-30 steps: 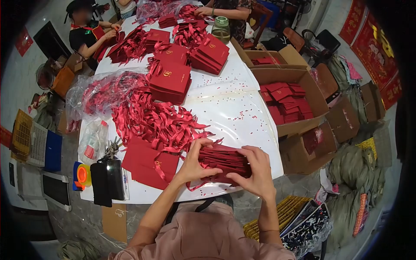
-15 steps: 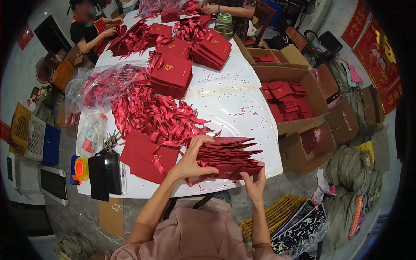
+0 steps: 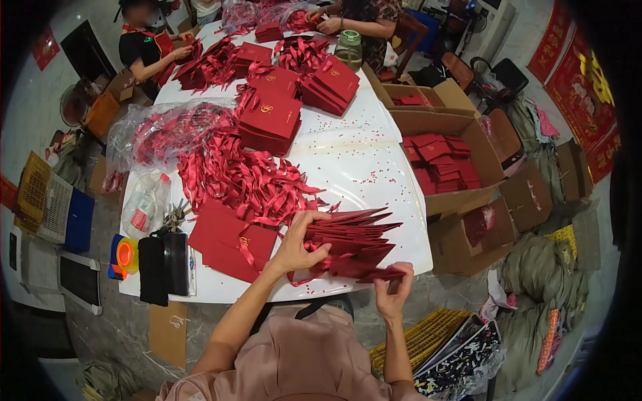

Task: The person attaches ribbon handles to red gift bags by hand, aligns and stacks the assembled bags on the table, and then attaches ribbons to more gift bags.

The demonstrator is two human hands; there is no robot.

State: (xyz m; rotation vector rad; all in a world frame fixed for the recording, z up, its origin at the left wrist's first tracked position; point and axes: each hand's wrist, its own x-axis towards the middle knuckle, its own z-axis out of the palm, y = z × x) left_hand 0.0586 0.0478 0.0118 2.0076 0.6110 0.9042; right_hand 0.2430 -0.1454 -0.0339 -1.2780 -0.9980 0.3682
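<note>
A fanned stack of red paper gift bags (image 3: 351, 230) stands at the table's near edge. My left hand (image 3: 299, 248) is closed round the stack's left end, thumb on the near side and fingers over the top. With thumb and fingers, my right hand (image 3: 393, 293) pinches the right corner of the nearest bag (image 3: 354, 269), which is angled away from the others. Left of my left hand lie flat red bags (image 3: 224, 240) with a gold print and a ribbon loop. Beyond them is a heap of red ribbons (image 3: 247, 180).
Finished-looking bag piles (image 3: 271, 120) stand farther up the white table (image 3: 334, 160). A cardboard box (image 3: 461, 190) of red bags is at the right. A black phone (image 3: 176, 264), tape roll (image 3: 126, 255) and plastic bottle (image 3: 144, 212) lie left. Two people's hands work at the far end.
My right hand has moved slightly down, drawing the nearest bag's right side away from the stack. My left hand stays on the stack, its thumb a little higher. The view has shifted slightly.
</note>
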